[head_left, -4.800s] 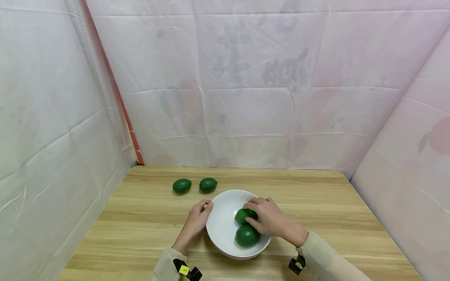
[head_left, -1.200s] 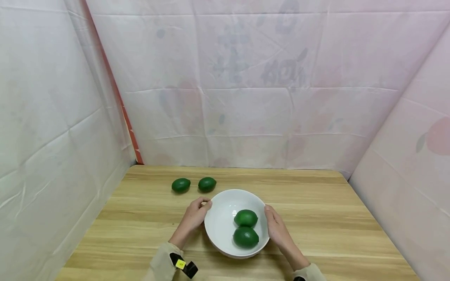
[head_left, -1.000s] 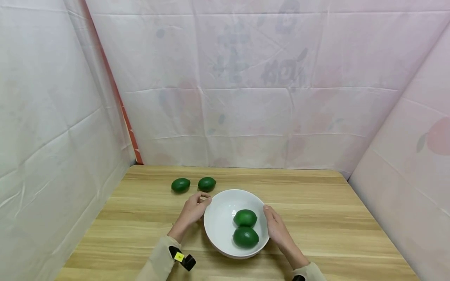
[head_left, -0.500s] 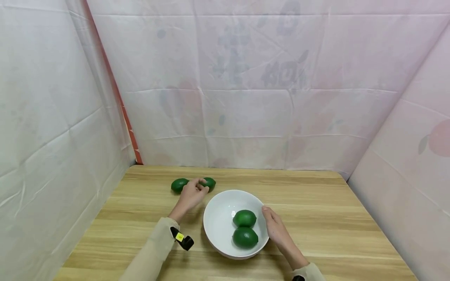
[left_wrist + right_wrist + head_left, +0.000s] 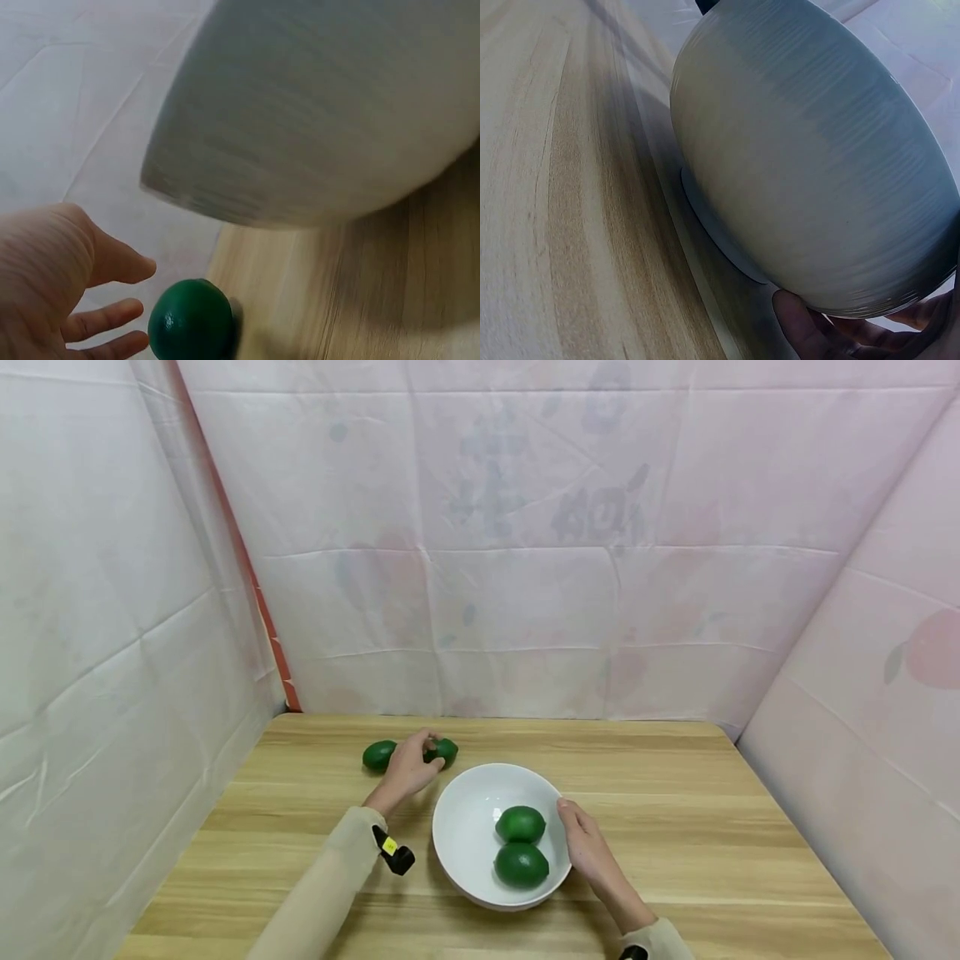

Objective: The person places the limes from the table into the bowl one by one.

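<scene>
In the head view my left hand [image 5: 408, 766] reaches over the table's back left, at the right one of two green limes [image 5: 447, 752]. The left wrist view shows that hand's thumb and fingers spread, with a small gap to a lime [image 5: 190, 321]. The other lime [image 5: 378, 755] lies left of the hand, partly covered by it. My right hand [image 5: 588, 847] grips the right side of a white bowl [image 5: 462, 839]; in the right wrist view its fingers [image 5: 804, 324] curl against the bowl's outer wall [image 5: 802, 165]. Inside the bowl lie two limes, one farther [image 5: 521, 824] and one nearer [image 5: 521, 865].
The bowl stands on a wood-grain table [image 5: 690, 827], near its front middle. White printed cloth [image 5: 525, 610] rises behind the table and along both sides. A black camera [image 5: 397, 856] is strapped at the left sleeve.
My right hand has left the limes in the bowl and holds the bowl's right side. My left hand has let go of the bowl's left rim and moved back to the right table lime.
</scene>
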Demonstrator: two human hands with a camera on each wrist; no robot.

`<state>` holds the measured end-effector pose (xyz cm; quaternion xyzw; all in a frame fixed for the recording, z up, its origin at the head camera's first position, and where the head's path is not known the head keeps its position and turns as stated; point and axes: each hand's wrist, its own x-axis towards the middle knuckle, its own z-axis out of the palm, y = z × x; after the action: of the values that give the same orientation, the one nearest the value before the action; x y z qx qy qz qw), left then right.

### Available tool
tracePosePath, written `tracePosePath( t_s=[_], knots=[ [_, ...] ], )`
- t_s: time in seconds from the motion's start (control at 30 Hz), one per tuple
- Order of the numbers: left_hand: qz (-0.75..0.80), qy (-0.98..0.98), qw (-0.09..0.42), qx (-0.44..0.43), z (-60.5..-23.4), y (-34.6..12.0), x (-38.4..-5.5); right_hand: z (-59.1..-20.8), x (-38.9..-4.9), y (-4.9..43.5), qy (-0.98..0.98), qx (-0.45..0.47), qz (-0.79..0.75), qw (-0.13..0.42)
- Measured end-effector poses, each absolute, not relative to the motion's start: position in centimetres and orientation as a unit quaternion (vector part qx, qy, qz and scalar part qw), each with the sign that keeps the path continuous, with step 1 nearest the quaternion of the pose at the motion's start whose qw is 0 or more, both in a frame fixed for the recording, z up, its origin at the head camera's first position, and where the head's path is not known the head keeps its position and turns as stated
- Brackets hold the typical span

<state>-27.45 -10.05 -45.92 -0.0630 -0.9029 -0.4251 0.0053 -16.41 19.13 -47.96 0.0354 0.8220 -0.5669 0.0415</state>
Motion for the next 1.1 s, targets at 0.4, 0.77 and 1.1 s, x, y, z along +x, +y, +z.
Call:
tracePosePath(
  t_s=[0.4,0.77,1.1],
  knots=[
    [-0.396,-0.911,0.012,-0.113,-46.5,-10.3,-28.8,-47.8,-16.6,19.0,0.826,0.041,-0.561,0.042],
    [-0.363,-0.922,0.028,-0.129,-46.7,-10.3,-29.8,-47.6,-16.6,18.9,0.818,0.047,-0.571,0.046],
    [-0.323,-0.936,0.01,-0.14,-47.3,-10.2,-30.3,-47.4,-16.8,18.8,0.818,0.051,-0.571,0.049]
  ],
)
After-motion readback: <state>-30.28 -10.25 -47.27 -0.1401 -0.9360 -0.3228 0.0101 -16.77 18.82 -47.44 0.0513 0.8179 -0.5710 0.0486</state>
